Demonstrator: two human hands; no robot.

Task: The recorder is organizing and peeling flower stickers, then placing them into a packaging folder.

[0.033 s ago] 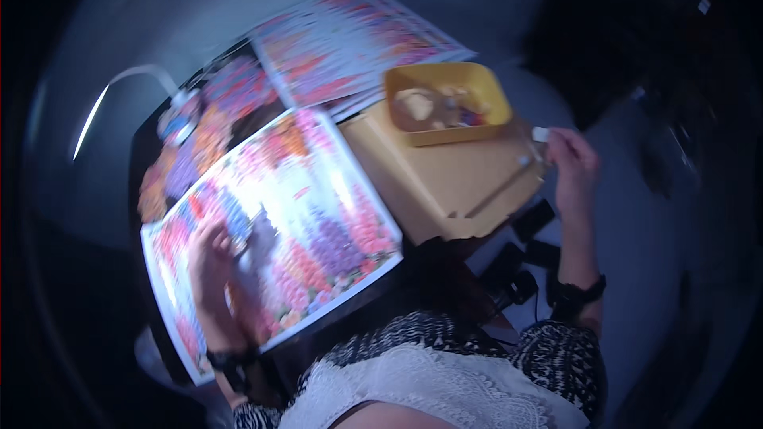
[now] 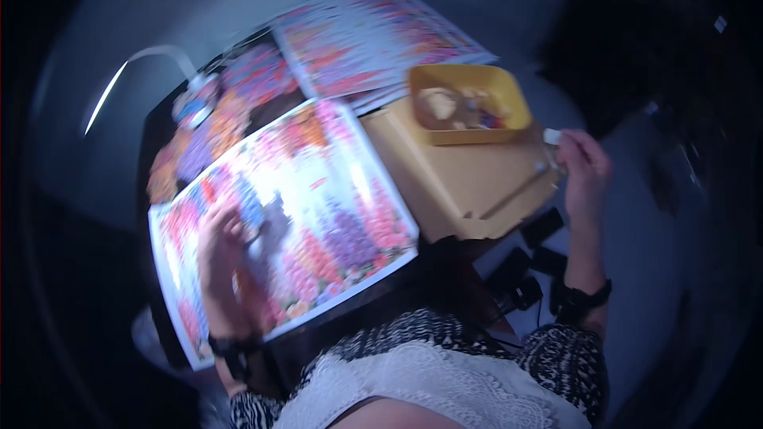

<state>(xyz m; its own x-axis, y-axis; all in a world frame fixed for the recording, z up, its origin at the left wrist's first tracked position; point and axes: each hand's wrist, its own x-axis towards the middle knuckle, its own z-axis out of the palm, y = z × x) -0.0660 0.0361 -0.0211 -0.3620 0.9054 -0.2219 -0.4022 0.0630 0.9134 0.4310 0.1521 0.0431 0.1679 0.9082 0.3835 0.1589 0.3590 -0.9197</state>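
Note:
A bright flower picture (image 2: pixel 318 214) with a white border lies in front of me on the dark table. Over its left part is my left hand (image 2: pixel 222 230), fingers bent together at the tips. A red spot shows at those fingertips; whether it is held or belongs to the picture I cannot tell. Out to the right, beside a flat brown cardboard box (image 2: pixel 445 183), my right hand (image 2: pixel 586 163) is raised. Its thumb and fingers pinch a small white piece (image 2: pixel 552 137), whose kind is too blurred to name.
On the box stands a yellow tub (image 2: pixel 469 137) with small mixed things inside. Another flower sheet (image 2: pixel 373 40) lies behind. At the far left are a lit curved lamp (image 2: pixel 107 95) and loose colourful patches (image 2: pixel 195 155). Dark blocks (image 2: pixel 509 270) sit below the box.
The whole scene has shifted slightly to the right in view. Both hands keep about the same pose and place relative to the picture and box.

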